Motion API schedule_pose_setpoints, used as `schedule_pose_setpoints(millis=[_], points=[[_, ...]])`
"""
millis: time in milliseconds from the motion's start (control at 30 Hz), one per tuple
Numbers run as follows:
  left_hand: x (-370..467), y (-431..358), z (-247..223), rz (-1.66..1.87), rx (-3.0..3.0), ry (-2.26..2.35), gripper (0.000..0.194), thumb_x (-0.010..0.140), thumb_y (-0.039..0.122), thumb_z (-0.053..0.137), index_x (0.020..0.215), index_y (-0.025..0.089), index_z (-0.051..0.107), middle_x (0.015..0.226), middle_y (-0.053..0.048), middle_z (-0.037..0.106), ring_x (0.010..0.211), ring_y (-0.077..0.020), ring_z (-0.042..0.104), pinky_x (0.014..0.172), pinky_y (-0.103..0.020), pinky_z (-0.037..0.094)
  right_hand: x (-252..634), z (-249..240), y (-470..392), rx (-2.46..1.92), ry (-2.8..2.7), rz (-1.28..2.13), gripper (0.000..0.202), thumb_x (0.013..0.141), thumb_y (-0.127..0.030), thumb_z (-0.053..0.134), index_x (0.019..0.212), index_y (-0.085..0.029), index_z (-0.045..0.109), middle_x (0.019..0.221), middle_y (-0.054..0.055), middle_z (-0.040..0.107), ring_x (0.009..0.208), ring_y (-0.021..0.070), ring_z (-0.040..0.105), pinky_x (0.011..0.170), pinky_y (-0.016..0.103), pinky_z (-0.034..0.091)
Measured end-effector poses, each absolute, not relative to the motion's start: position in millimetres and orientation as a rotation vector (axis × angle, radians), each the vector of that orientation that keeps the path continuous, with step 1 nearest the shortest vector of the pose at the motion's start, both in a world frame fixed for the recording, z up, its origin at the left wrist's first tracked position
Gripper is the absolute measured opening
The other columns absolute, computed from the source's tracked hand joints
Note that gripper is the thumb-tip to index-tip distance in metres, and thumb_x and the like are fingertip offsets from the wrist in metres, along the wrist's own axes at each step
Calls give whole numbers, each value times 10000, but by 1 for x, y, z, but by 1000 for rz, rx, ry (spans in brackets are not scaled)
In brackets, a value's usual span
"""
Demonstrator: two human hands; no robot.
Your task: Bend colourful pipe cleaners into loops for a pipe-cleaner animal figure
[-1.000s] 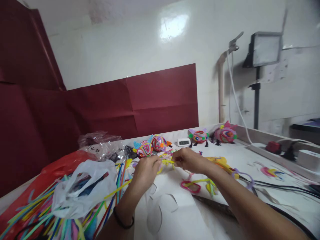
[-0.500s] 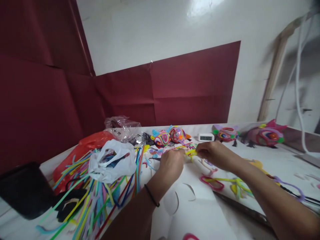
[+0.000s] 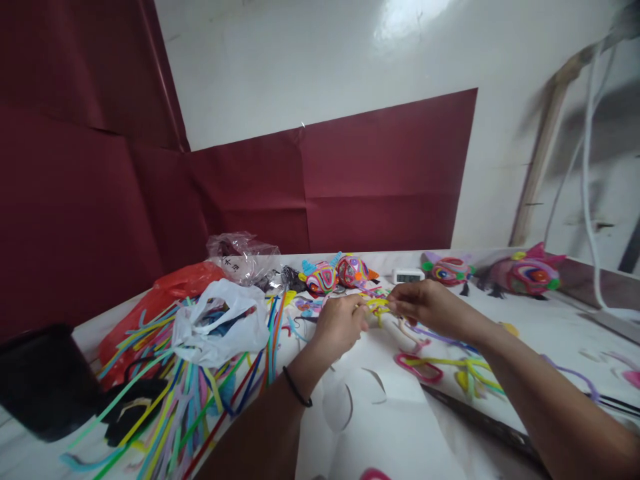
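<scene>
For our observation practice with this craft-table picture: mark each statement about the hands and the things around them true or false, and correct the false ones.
1. Both hands, left hand and right hand, pinch a yellow pipe cleaner. True.
2. The left wrist is bare. False: it wears a black band.
3. The white plastic bag lies on loose coloured pipe cleaners. True.
4. The small digital clock hangs on the wall. False: it stands on the table.
</scene>
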State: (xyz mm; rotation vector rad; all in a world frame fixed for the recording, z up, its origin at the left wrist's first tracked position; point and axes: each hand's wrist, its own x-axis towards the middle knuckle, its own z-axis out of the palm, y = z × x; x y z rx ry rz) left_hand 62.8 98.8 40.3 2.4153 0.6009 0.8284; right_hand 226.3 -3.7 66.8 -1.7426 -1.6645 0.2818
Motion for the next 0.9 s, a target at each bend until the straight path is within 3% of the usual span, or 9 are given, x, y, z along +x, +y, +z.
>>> schedule_pose_setpoints(millis=[267,400,667,900], points=[[66,96,47,839,2146,599,200,823,267,433,816,159,601,588,-3,648,389,-78,506,399,-179,363,215,71,-4,-1560,-1381,554,315,687,-464,613,664,-153,570,438,-55,443,389,64,333,400,208,234],[67,98,52,840,2021,581,162,809,260,444,808,153,566,567,1,630,366,-77,493,400,-188,394,207,77,-6,-1436,-1231,709,335,608,-444,703,656,-143,565,436,-50,475,388,60,377,389,198,272],[66,98,55,856,1917,570,143,785,280,477,730,165,543,558,-3,632,348,-84,491,376,-195,388,215,71,-1,-1301,-1135,861,248,595,-312,738,693,-129,602,448,-40,524,383,53,422,369,175,284],[65,95,61,831,1881,544,154,778,294,496,722,161,550,563,-3,635,351,-89,504,383,-205,398,209,73,0,-1290,-1102,845,255,605,-341,730,637,-126,597,480,-40,506,391,46,418,354,173,269]])
